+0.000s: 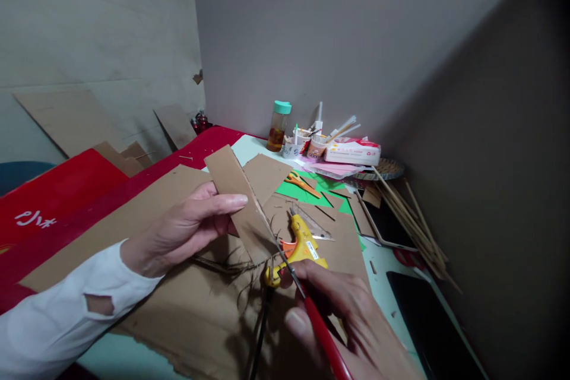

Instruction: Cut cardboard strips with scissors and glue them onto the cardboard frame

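Note:
My left hand (196, 222) pinches a cardboard strip (238, 202) between thumb and fingers, holding it tilted above the table. In my right hand (351, 309) is a pair of red-handled scissors (318, 326), with the blades at the strip's lower right edge. How far the blades are apart I cannot make out. Just behind the scissors lies a yellow hot glue gun (305, 240), its cord running toward me. Under both hands spreads a large cardboard sheet (200, 309), with dark, thin twigs or fibres (222, 267) on it.
Orange scissors (303, 184) and a clear set square (314, 225) lie beyond the glue gun. A bottle (278, 127), cups of sticks (317, 145) and a tissue pack (352, 151) line the back. To the right are a tablet (387, 222), wooden sticks (414, 231) and a black phone-like slab (431, 320).

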A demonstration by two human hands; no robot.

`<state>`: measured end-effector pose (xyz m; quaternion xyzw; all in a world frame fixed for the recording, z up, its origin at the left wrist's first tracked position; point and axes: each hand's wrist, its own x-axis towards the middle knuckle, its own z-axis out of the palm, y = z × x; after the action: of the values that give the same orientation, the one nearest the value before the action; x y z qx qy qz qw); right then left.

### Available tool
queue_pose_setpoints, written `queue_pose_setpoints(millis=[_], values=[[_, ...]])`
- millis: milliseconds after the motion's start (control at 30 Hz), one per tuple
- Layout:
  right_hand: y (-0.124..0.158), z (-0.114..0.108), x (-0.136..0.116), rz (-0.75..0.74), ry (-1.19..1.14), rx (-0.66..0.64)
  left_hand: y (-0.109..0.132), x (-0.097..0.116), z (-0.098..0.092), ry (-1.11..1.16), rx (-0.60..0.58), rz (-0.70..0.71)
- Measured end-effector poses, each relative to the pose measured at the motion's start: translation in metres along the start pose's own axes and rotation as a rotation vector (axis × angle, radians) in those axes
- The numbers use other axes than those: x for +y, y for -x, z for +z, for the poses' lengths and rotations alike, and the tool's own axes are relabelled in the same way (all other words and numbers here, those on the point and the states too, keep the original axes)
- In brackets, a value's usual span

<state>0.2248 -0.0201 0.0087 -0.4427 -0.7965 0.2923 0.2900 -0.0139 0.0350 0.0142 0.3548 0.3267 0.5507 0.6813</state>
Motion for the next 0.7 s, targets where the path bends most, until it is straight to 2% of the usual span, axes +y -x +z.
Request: queue_pose_setpoints(millis=[167,300,567,700], values=[[0.0012,0.0031,-0.0001,-0.094,0.057,0.075,-0.0004,0.0005,0.0038,-0.027,0.02,-0.018],[0.0029,0.0059,-0.0002,-0.111,0.061,0.055,-0.0008,0.0004,0.0037,-0.07,0.083,-0.045],[-0.0018,0.0097,0.004,-0.033,0.035,0.047,-0.003,0.0006,0.0037,-0.095,0.121,-0.042],[-0.005,0.0082,-0.0001,0.075,0.017,-0.06,-0.0018,-0.0046,0.0031,-0.116,0.065,-0.071]])
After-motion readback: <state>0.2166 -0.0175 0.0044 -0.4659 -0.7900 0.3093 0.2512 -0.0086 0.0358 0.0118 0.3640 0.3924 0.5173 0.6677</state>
